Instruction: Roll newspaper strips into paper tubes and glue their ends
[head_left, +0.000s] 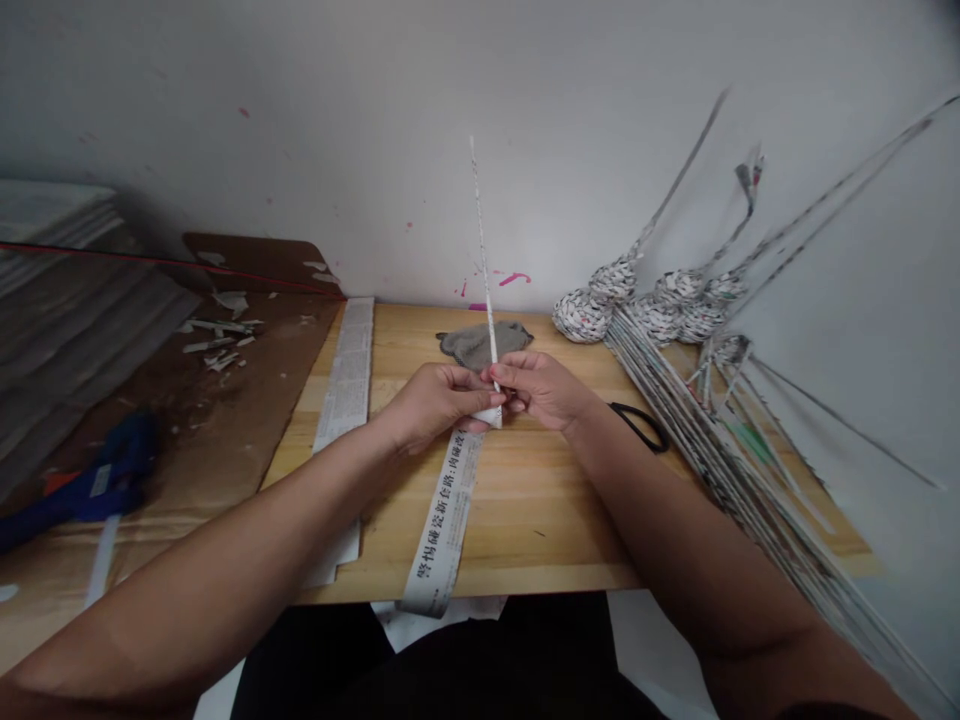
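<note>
A strip of newspaper with large printed characters hangs down from my hands to the table's front edge. Its upper part is rolled into a thin paper stick that points up and away. My left hand pinches the strip where the roll begins. With thumb and fingers closed, my right hand grips the lower part of the rolled stick. Just behind both hands lies a crumpled grey cloth. More flat newspaper strips are stacked to the left, partly under my left forearm.
Woven paper gourd shapes stand at the back right, beside a long bundle of paper sticks. Black scissor handles show near my right forearm. On brown cardboard at left are a blue glue gun, paper scraps and stacked paper.
</note>
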